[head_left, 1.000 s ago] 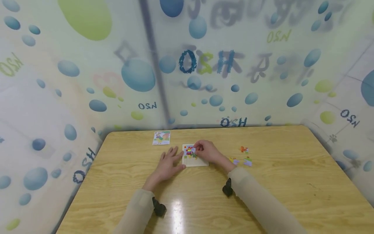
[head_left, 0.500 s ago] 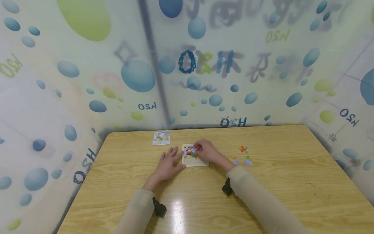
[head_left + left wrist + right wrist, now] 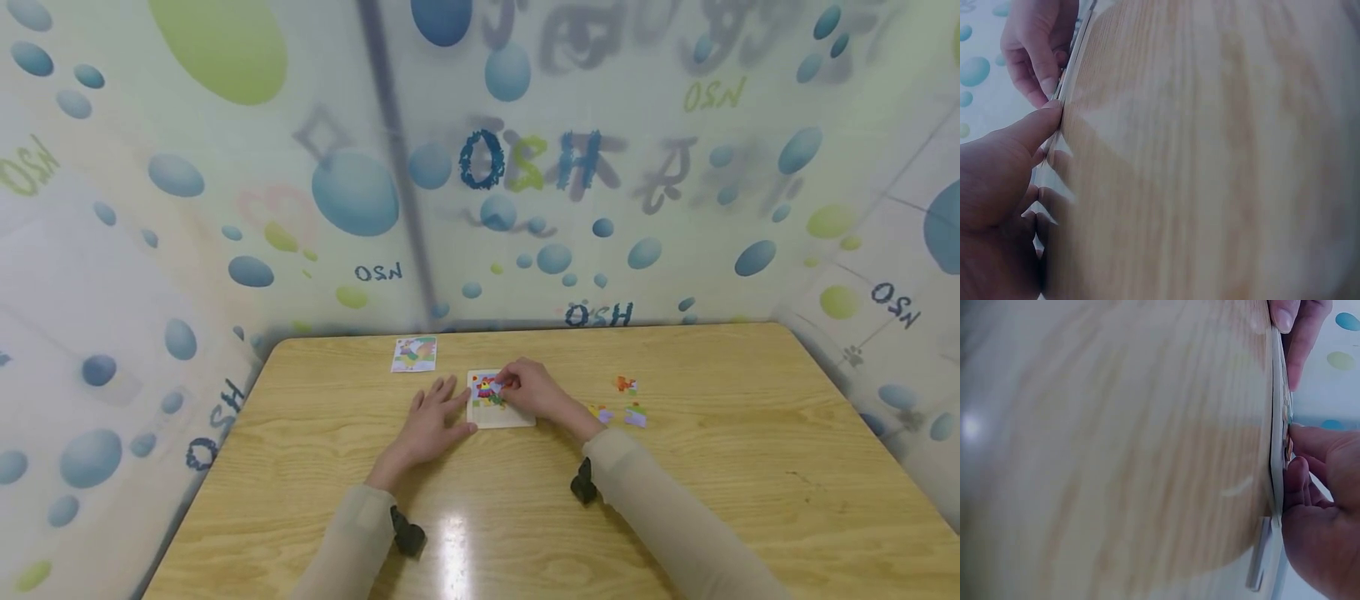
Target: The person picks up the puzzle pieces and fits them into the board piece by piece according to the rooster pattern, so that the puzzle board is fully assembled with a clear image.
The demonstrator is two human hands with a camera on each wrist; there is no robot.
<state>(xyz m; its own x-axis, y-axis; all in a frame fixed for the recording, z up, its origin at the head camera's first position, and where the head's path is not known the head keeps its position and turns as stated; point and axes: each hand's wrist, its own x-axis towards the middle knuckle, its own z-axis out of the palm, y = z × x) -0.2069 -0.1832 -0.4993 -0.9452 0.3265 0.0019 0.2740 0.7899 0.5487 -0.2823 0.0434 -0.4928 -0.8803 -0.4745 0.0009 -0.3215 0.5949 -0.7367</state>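
A small pale puzzle board (image 3: 504,419) lies at the middle of the table, with joined pieces of a colourful bird picture (image 3: 486,389) in its upper left part. My left hand (image 3: 429,423) rests on the table with fingers spread, thumb and fingertips at the board's left edge. Over the board, my right hand (image 3: 531,387) pinches a puzzle piece beside the joined ones, and its fingers hide most of the piece. Close to the right fingertips, an orange-red piece edge (image 3: 1289,447) shows in the right wrist view, low over the board.
To the right of the board lie loose puzzle pieces: an orange one (image 3: 626,383), a green and purple one (image 3: 636,415) and a yellow and purple one (image 3: 602,412) partly behind the right wrist. A printed picture card (image 3: 414,354) lies at the back left, near the patterned wall (image 3: 330,283).
The right fingertips shift slightly over the board, and the pinched piece turns a little and shows less now. My left hand and the loose pieces stay in place.
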